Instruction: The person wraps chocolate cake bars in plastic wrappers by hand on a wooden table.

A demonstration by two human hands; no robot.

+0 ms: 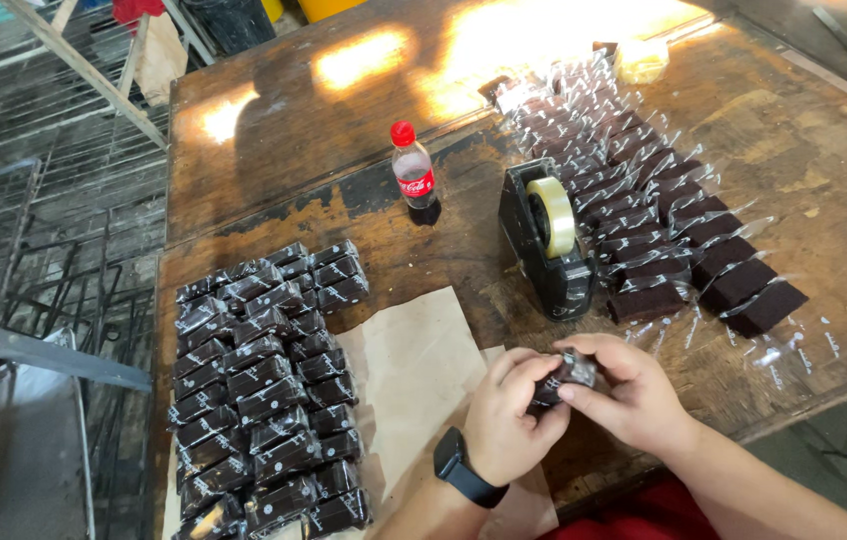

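Both my hands hold one dark brown cake piece in clear wrap (566, 376) above the table's near edge. My left hand (504, 410), with a black watch on its wrist, grips it from the left. My right hand (629, 390) pinches it from the right, fingers folding the wrap. A black tape dispenser (547, 240) with a pale tape roll stands just beyond my hands. Left of me lie several rows of wrapped dark pieces (269, 385). Right of the dispenser lie rows of dark pieces in open clear bags (644, 200).
A brown paper sheet (419, 375) lies under my left hand on the worn wooden table (294, 130). A small soda bottle with a red cap (413, 170) stands mid-table. Metal racks (44, 200) stand at the left. A yellowish lump (641, 60) sits far right.
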